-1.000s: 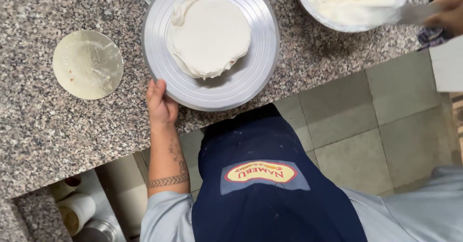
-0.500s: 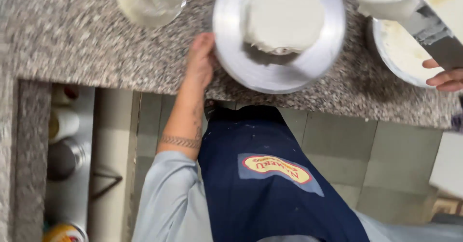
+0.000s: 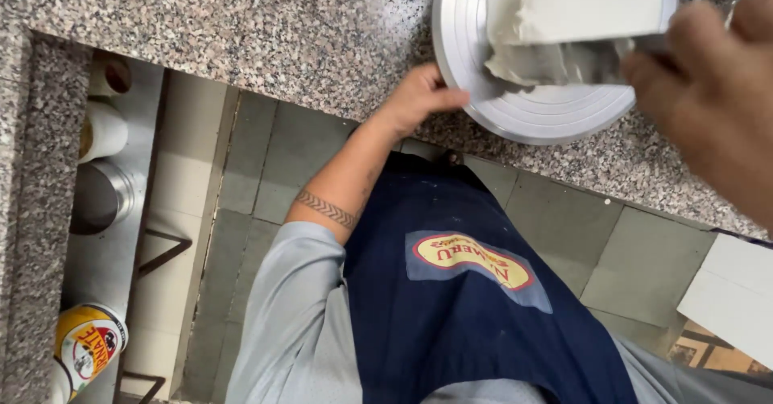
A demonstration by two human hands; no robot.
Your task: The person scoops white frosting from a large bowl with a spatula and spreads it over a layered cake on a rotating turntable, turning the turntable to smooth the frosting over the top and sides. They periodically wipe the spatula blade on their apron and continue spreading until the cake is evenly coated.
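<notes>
At the far left, under the speckled grey granite counter (image 3: 241, 25), a steel shelf (image 3: 105, 243) is seen holding pale cylindrical containers (image 3: 105, 130) and, at the near end, a yellow-and-white labelled tin (image 3: 87, 343). Half a second ago only the top of this tin was visible at the bottom edge; the view is now closer in and lower, so that the counter's far items are cut off.

Right of centre, the left hand (image 3: 423, 94) is laid against the near-left rim of the round silver metal turntable (image 3: 547, 106), thumb stretched along the edge and fingers curled under it; the grip is closed on the rim. It was on that rim before as well.

On the turntable, at the far right of the scene, the white cream-covered cake (image 3: 588, 5) is found, its top cut off by the frame. The flat metal scraper blade (image 3: 572, 62) is pressed to the near side of the cake, whereas earlier it was held off over the bowl to the right. Its long axis runs left to right, the free end pointing left, with cream smeared on it.

At the right edge, blurred and very near, the right hand (image 3: 713, 90) is clamped around the scraper's handle end.
</notes>
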